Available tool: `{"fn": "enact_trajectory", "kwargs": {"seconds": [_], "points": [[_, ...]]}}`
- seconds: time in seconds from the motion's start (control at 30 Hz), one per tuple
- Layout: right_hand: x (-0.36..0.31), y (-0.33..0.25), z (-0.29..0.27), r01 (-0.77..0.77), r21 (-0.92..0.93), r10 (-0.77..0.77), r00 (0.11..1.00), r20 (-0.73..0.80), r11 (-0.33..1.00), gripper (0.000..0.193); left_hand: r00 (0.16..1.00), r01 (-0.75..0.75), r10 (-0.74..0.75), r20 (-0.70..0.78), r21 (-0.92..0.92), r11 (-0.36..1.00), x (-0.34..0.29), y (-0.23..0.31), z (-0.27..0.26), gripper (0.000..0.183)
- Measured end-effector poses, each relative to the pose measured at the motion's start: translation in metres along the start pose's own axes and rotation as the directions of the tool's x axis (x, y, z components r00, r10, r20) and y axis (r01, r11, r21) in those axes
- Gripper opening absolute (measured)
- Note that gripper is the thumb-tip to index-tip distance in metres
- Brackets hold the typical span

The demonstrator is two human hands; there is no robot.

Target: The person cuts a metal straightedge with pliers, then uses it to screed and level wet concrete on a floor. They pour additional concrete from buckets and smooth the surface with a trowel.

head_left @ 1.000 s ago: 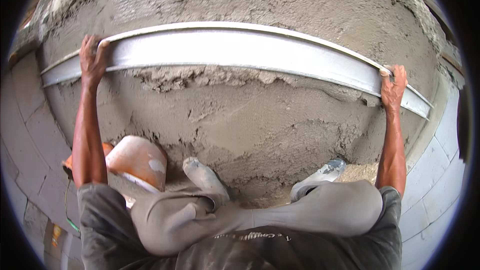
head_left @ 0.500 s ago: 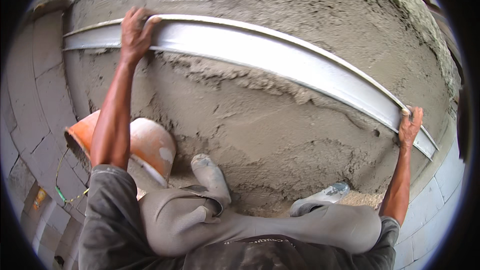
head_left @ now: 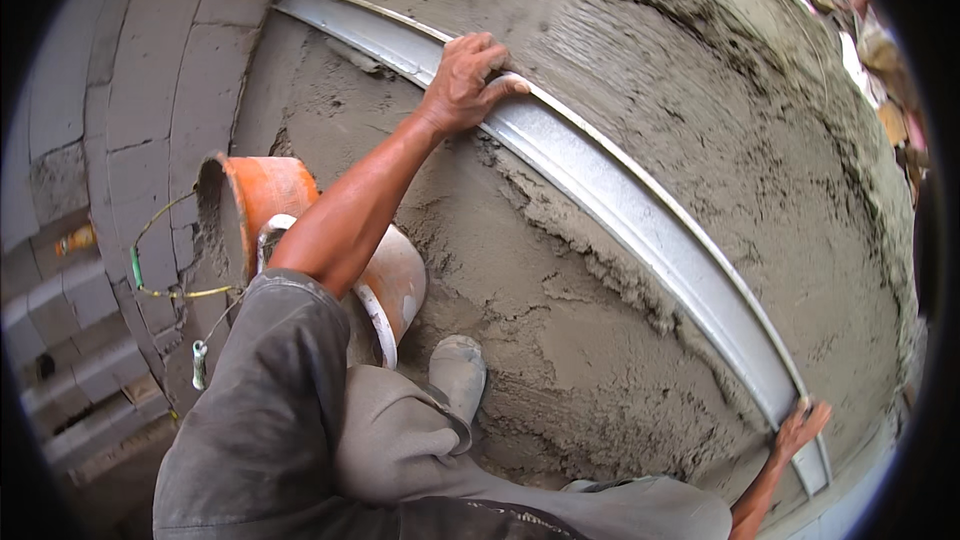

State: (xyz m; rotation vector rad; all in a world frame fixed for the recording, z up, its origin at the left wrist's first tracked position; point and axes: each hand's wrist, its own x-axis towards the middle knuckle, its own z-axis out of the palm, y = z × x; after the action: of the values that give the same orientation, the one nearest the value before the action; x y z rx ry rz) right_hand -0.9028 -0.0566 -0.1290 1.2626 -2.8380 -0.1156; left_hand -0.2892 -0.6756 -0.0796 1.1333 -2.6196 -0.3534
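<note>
A long silver metal screed bar (head_left: pixel 640 205) lies across wet grey mortar (head_left: pixel 570 360), running from the upper left down to the lower right. My left hand (head_left: pixel 470 85) is closed over its upper edge, left of the bar's middle, with the thumb along the rim. Close to the bar's lower right end, my right hand (head_left: pixel 803 425) grips the same edge. Along the bar's near side runs a lumpy ridge of mortar (head_left: pixel 590 250). Beyond the bar the mortar is rough and partly streaked.
An orange bucket (head_left: pixel 275 180) lies tipped beside my left forearm, with another orange-and-white bucket (head_left: pixel 402 270) against it. Grey blocks (head_left: pixel 140 130) line the left side. My boot (head_left: pixel 458 375) stands near the mortar. A yellow-green cord (head_left: pixel 137 270) hangs near the bucket.
The view has turned, so the bar now slopes more steeply and the buckets sit further right. Both hands still grip the bar; whether it slid over the mortar is hard to tell.
</note>
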Motion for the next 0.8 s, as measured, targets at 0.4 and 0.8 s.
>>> {"fn": "enact_trajectory", "kwargs": {"seconds": [0.4, 0.8], "points": [[0.010, -0.003, 0.000, 0.064, 0.076, -0.065, 0.998, 0.008, 0.995, 0.067, 0.998, 0.036, -0.038, 0.057, 0.035, 0.999, -0.008, 0.003, -0.002, 0.045], [0.007, -0.015, -0.003, 0.054, 0.099, -0.058, 0.998, 0.034, 0.994, 0.065, 0.995, 0.036, -0.038, 0.089, 0.019, 0.999, -0.022, -0.003, -0.009, 0.033]]}}
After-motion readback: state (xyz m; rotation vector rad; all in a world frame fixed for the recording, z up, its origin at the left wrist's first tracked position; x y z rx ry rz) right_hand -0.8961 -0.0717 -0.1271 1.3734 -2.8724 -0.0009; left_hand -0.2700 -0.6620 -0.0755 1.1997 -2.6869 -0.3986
